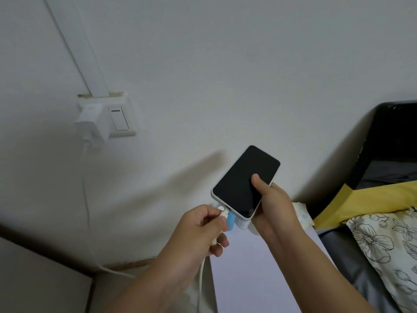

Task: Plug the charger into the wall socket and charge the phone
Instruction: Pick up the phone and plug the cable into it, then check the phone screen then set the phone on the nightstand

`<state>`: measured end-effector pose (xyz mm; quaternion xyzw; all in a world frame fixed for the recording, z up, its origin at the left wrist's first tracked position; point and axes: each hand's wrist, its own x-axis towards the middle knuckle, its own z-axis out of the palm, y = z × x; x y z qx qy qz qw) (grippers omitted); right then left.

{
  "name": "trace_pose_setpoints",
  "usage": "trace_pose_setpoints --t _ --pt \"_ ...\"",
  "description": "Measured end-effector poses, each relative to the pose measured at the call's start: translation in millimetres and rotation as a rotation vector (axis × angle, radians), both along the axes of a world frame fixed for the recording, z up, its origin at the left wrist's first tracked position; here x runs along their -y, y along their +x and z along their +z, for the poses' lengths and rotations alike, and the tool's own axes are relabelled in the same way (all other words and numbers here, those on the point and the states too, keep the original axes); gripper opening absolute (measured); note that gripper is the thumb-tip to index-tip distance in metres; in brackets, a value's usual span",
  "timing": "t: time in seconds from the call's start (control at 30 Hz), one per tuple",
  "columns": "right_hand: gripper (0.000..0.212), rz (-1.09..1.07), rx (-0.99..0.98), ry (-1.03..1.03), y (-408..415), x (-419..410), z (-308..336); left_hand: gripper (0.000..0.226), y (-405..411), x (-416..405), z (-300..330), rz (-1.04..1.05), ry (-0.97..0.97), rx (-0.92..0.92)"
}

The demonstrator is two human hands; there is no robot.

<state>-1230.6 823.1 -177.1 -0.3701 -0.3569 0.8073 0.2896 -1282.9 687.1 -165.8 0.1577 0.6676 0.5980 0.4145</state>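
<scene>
— Hands? Right hand [274, 207] is gripping the phone [246, 181] above the surface's wall edge; left hand [203, 231] is pinching the cable plug [222, 210] at its port.

— Charger [91, 125] is sitting in the wall socket [106, 115]; seating the plug is remaining, screen dark.

White charger [90, 123] seated in wall socket [117, 116], dark-screened phone [244, 180] tilted — cable plug [222, 210] at its port

The left hand [204, 229] hides the cable plug [222, 211]; its seating in the phone [244, 180] is indeterminate.
</scene>
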Motion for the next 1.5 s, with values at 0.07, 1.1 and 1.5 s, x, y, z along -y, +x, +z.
trace_pose_setpoints --t 0.07,1.1,1.5 --pt "0.007 0.018 0.004 0.017 -0.1 1.9 1.0 0.018 -1.7 -0.3 -0.2 0.008 -0.007 0.007" --pt "0.016 0.186 0.047 0.195 7.8 9.5 10.5 0.015 -17.2 0.7 -3.4 -0.124 -0.035 0.089" --pt "0.02 0.214 0.071 0.145 16.8 8.2 5.0 0.027 -12.5 -6.5 -5.6 -0.112 0.067 0.152"
